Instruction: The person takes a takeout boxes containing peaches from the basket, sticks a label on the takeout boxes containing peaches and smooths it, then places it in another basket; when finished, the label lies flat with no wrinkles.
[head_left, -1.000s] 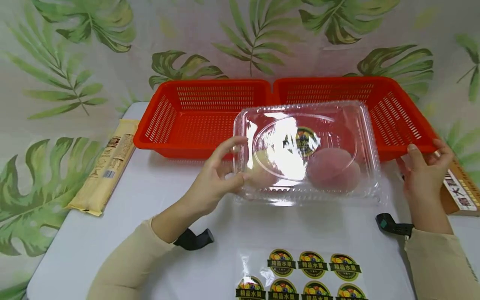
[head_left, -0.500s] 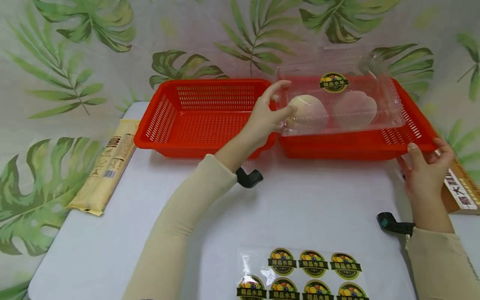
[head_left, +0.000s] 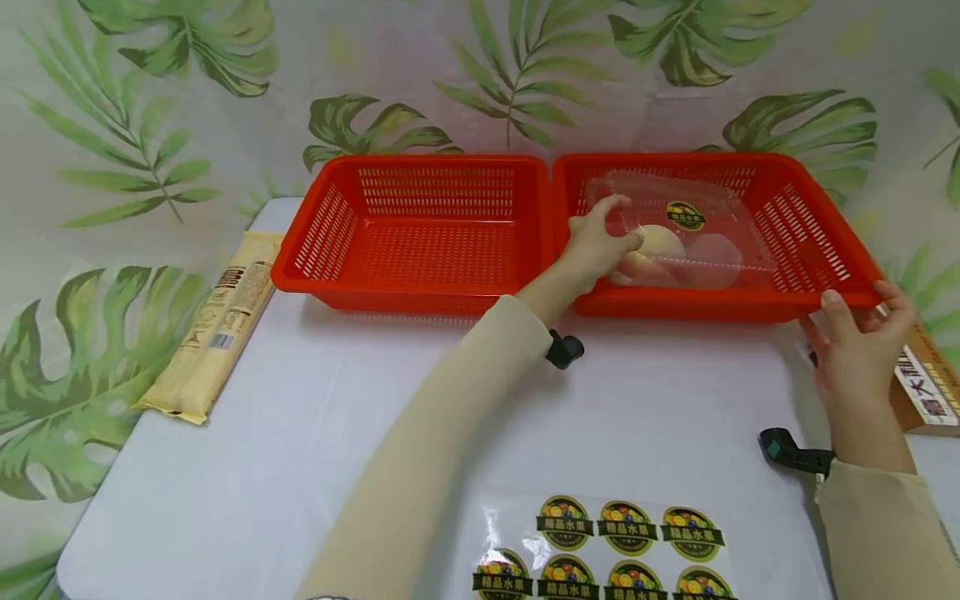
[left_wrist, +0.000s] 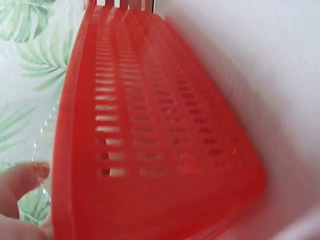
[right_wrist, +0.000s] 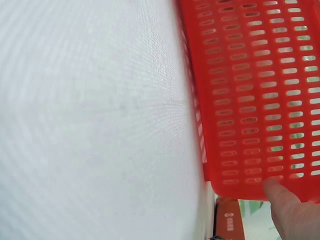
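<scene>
In the head view, my left hand (head_left: pixel 596 246) pinches the left end of a clear plastic clamshell box (head_left: pixel 731 225). Two pale round fruits that look like peaches (head_left: pixel 712 258) show through it, and a round black-and-gold sticker (head_left: pixel 686 216) is on its lid. The box sits tilted inside the right red basket (head_left: pixel 690 304), its lower edge hidden by the front rim. My right hand (head_left: pixel 858 337) grips that basket's front right corner, thumb on the rim. In the right wrist view, a finger of the right hand (right_wrist: pixel 292 212) touches the perforated wall.
Beside it on the left stands another red basket (head_left: pixel 408 304). A long yellow packet (head_left: pixel 217 329) lies at the table's left side. A brown box (head_left: pixel 926 379) is behind my right hand. Near the front is a clear sheet of round stickers (head_left: pixel 628 527).
My left hand has carried the clamshell box from in front of the baskets, up and right over the rim, then down into the right basket. The right hand has stayed at the corner.
</scene>
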